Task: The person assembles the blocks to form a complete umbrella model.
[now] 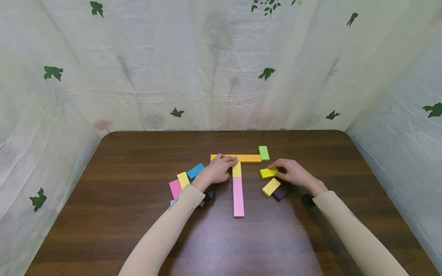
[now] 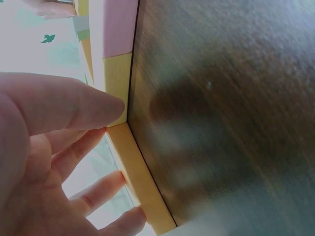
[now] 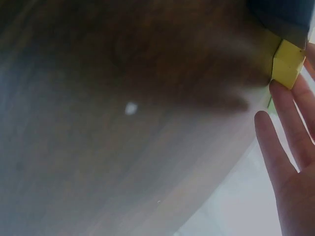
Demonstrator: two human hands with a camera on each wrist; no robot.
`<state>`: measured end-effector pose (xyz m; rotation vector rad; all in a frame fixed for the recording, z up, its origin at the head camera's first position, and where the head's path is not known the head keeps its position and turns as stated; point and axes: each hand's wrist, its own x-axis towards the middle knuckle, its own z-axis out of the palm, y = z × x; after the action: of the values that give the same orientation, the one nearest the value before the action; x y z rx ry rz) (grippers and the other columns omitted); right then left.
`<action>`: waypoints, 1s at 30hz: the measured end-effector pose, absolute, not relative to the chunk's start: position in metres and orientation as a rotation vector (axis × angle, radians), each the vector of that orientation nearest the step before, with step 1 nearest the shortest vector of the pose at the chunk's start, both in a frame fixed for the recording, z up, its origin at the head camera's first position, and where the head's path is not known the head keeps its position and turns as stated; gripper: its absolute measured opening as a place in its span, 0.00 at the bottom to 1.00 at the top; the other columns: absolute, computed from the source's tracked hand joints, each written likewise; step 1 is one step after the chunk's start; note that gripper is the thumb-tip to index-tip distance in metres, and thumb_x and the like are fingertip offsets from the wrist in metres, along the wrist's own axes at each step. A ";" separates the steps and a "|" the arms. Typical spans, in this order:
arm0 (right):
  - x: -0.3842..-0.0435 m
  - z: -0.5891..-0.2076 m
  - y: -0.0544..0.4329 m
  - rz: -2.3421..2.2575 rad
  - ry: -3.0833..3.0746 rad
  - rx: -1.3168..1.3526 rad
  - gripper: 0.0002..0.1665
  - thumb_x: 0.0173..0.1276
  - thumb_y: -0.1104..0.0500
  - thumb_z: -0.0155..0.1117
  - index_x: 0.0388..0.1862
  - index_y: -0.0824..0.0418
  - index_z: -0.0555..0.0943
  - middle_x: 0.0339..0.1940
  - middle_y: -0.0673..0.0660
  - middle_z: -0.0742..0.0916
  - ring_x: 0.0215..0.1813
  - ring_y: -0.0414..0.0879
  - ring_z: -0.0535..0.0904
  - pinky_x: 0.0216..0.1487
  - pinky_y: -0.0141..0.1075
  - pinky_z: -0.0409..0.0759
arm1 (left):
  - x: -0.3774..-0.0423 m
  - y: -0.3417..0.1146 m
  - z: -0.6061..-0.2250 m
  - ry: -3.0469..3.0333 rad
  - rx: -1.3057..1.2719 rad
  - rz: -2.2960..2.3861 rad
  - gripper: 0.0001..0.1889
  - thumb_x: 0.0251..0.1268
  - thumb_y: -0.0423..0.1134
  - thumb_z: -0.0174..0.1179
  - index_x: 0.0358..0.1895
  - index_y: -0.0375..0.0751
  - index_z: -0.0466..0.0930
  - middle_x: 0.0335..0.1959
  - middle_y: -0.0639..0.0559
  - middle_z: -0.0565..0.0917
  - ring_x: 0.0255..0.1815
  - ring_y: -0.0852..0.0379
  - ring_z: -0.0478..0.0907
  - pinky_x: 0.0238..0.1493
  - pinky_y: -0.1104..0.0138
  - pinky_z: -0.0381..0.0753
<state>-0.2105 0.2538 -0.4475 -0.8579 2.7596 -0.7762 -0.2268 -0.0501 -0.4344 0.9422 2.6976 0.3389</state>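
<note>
Yellow and pink blocks form a column on the table, with a row of orange blocks [image 1: 250,158] across its far end. My left hand [image 1: 216,170] reaches over the left part of that row. In the left wrist view its fairly straight fingers touch the side of an orange block [image 2: 140,172], and the thumb overlaps the pale yellow block [image 2: 118,73] at the corner. My right hand [image 1: 295,174] pinches a bright yellow block [image 1: 266,173] at its right end, thumb on the near side. The right wrist view shows this yellow block [image 3: 288,64] at the fingertips.
A green block [image 1: 264,153] stands by the row's right end. Near the right hand lie a pale yellow block [image 1: 271,187] and a dark block [image 1: 282,193]. Left of the column are blue [image 1: 195,171], yellow [image 1: 183,179] and pink [image 1: 175,188] blocks, partly behind the left arm.
</note>
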 end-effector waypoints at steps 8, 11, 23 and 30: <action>-0.212 -0.447 0.253 -0.755 2.742 -0.847 0.22 0.63 0.70 0.62 0.56 0.61 0.80 0.53 0.58 0.81 0.55 0.53 0.76 0.53 0.49 0.75 | -0.227 -0.050 -0.435 2.700 0.947 0.334 0.30 0.65 0.28 0.51 0.72 0.44 0.63 0.72 0.50 0.63 0.69 0.44 0.57 0.70 0.55 0.50; -0.212 -0.447 0.252 -0.749 2.740 -0.848 0.21 0.63 0.69 0.62 0.56 0.62 0.80 0.53 0.58 0.82 0.54 0.53 0.76 0.53 0.49 0.75 | -0.226 -0.050 -0.434 2.701 0.948 0.331 0.30 0.65 0.28 0.51 0.72 0.44 0.63 0.72 0.50 0.63 0.69 0.43 0.57 0.71 0.55 0.49; -0.212 -0.441 0.248 -0.808 2.807 -0.805 0.20 0.62 0.66 0.64 0.55 0.61 0.81 0.51 0.58 0.83 0.53 0.53 0.77 0.53 0.50 0.75 | -0.226 -0.050 -0.436 2.715 0.940 0.348 0.30 0.64 0.28 0.51 0.71 0.45 0.64 0.72 0.51 0.63 0.67 0.42 0.58 0.66 0.52 0.58; -0.217 -0.438 0.245 -0.862 2.844 -0.758 0.21 0.62 0.66 0.64 0.55 0.62 0.81 0.52 0.58 0.82 0.53 0.54 0.76 0.55 0.51 0.74 | -0.226 -0.050 -0.436 2.708 0.923 0.351 0.30 0.65 0.28 0.50 0.71 0.45 0.63 0.72 0.51 0.63 0.69 0.42 0.56 0.69 0.52 0.53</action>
<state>-0.2167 0.2451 -0.4377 -0.7579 2.8439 -0.8616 -0.2256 -0.0496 -0.4357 0.9235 2.7080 0.3509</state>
